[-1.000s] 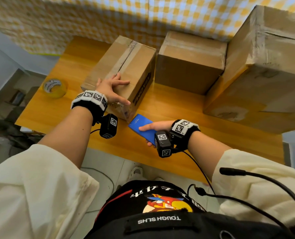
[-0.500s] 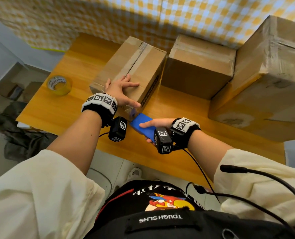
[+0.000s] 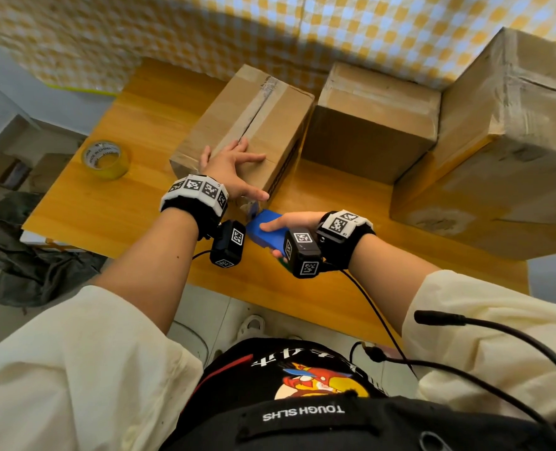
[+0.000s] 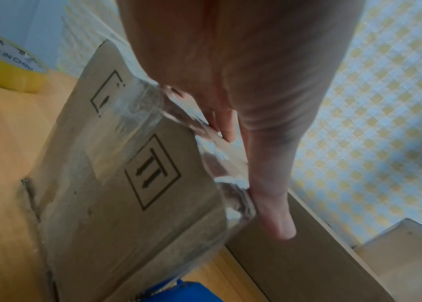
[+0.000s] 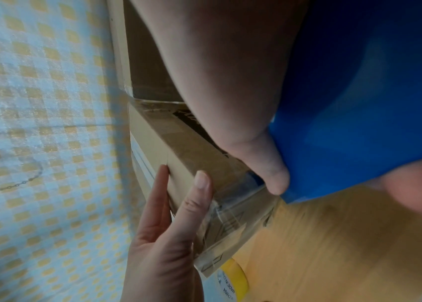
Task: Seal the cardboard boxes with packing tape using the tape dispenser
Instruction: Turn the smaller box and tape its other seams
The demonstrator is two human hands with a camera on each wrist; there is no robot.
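A long cardboard box lies on the wooden table, with clear tape over its top seam and near end. My left hand lies flat on the box's near top, fingers spread and straight, thumb along the right edge. My right hand grips the blue tape dispenser. The dispenser's front end is at the bottom of the box's near end face, just below my left thumb. In the right wrist view the dispenser fills the upper right, and my left hand rests against the box.
A yellow roll of tape lies on the table left of the box. A second box stands right of it, and a large box fills the far right. A checked cloth hangs behind. The table's near edge is just under my wrists.
My right hand has brought the blue dispenser forward and left, up to the box's near end. My left hand has stayed flat on the box.
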